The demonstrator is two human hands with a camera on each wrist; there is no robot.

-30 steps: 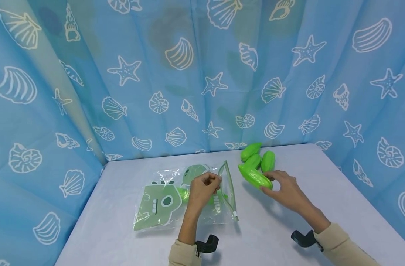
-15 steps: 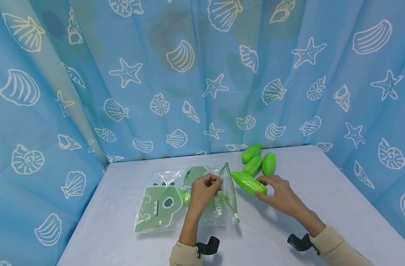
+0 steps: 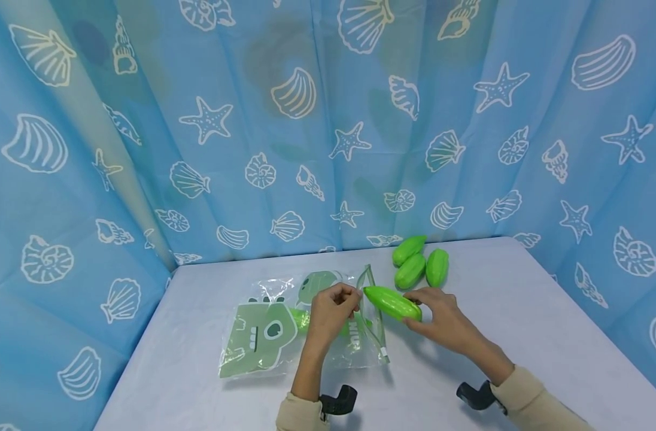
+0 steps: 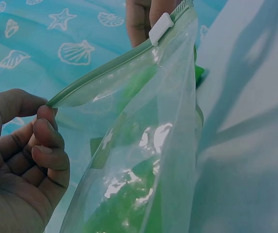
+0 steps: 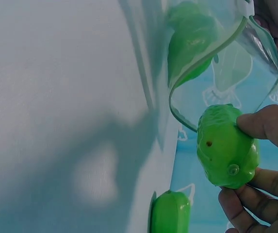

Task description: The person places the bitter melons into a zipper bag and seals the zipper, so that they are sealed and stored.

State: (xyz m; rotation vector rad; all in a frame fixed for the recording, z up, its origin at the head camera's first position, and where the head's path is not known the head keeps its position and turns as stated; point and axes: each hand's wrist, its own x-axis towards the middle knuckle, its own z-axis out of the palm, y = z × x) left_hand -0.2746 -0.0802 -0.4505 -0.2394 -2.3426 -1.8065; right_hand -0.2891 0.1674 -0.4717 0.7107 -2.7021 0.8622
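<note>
My right hand (image 3: 436,317) grips the blunt end of a glossy green bitter melon (image 3: 392,303), its surface ridged and bumpy in the right wrist view. The melon's pointed tip is right at the open mouth of a clear slider zip bag (image 3: 260,350) printed with a green cartoon monster. With thumb and forefinger, my left hand (image 3: 330,311) pinches the bag's green zip edge (image 4: 105,70), holding the mouth apart. A white slider (image 4: 161,29) sits toward one end of that edge. Inside the bag lies more green produce (image 5: 192,43), partly hidden by the print and my left hand.
Three more green bitter melons (image 3: 410,271) lie grouped at the back of the white table (image 3: 495,299), beyond my right hand. A blue curtain (image 3: 317,149) with shell and starfish prints surrounds the table's back and sides.
My right hand has carried the bitter melon left and slightly toward me, away from the group and up to the bag mouth. My left hand keeps its pinch on the bag edge.
</note>
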